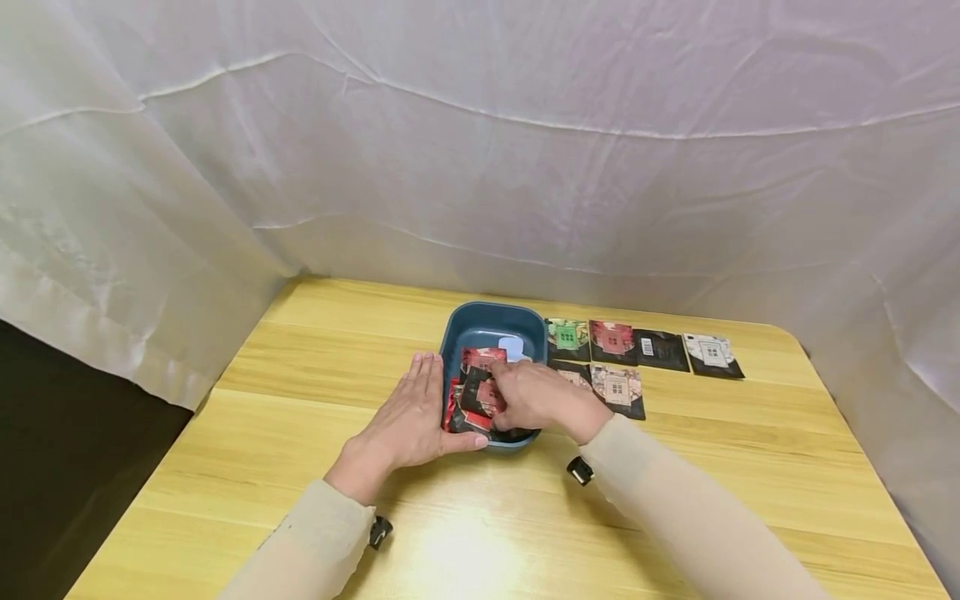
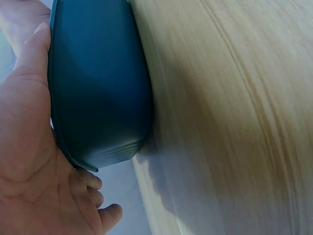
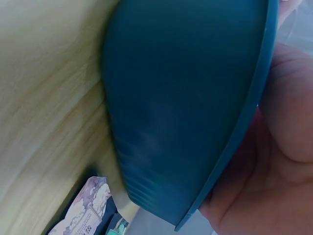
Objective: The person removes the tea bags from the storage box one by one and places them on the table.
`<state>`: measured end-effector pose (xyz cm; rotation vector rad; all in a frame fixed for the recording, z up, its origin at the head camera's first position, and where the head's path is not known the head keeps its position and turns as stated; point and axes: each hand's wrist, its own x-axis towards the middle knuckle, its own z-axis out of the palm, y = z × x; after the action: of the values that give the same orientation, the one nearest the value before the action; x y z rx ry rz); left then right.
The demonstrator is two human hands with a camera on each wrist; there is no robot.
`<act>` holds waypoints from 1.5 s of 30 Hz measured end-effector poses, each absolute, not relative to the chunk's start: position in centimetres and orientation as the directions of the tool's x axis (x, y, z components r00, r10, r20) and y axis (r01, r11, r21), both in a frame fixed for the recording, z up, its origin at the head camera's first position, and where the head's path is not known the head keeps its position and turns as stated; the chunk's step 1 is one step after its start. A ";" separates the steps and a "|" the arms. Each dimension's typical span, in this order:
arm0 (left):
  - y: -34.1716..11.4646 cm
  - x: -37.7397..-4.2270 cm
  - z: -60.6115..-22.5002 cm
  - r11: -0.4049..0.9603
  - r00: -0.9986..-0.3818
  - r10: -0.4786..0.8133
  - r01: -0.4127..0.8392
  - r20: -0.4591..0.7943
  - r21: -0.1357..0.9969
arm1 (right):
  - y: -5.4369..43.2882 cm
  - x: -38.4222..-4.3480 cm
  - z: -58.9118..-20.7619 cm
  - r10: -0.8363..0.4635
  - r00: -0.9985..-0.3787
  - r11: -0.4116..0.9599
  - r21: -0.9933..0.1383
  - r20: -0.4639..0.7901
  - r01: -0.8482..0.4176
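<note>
A dark blue plastic bin [image 1: 491,313] holds several small flat sachets, among them a black sachet with a red label [image 1: 483,393] and a red one [image 1: 480,358]. My left hand [image 1: 408,412] lies along the bin's left side with straight fingers, its thumb over the near rim. Inside the bin, my right hand [image 1: 536,393] has its index finger and thumb at the right edges of the black sachet and grips it. Both wrist views show the bin's outer wall [image 2: 100,83] close up; the right fingertips are hidden there behind the wall [image 3: 181,107].
Right of the bin, several sachets lie in two rows, including a green one [image 1: 567,335], a red one [image 1: 613,342], a black one [image 1: 662,350], a white one [image 1: 712,354] and a pale pink one [image 1: 618,387]. A pale curtain [image 1: 562,192] stands behind the wooden table [image 1: 292,425].
</note>
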<state>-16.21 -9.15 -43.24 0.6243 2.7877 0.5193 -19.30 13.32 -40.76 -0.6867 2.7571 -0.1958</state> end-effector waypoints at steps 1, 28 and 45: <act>-9.2 -16.2 -43.2 0.846 -0.881 0.449 0.365 -0.151 0.390 | 13.3 -19.3 -40.8 -0.477 -0.843 0.877 -0.200 -0.248 -0.437; -9.2 -16.4 -43.1 0.839 -0.873 0.467 0.387 -0.143 0.383 | 12.8 -19.0 -41.2 -0.498 -0.856 0.866 -0.112 -0.138 -0.486; -9.1 -16.2 -43.2 0.852 -0.877 0.450 0.367 -0.166 0.372 | 14.4 -19.1 -39.2 -0.485 -0.873 0.874 -0.030 -0.056 -0.484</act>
<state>-16.23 -9.13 -43.19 0.6241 2.7813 0.4871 -19.07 14.37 -39.22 -0.7720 2.9814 -0.0225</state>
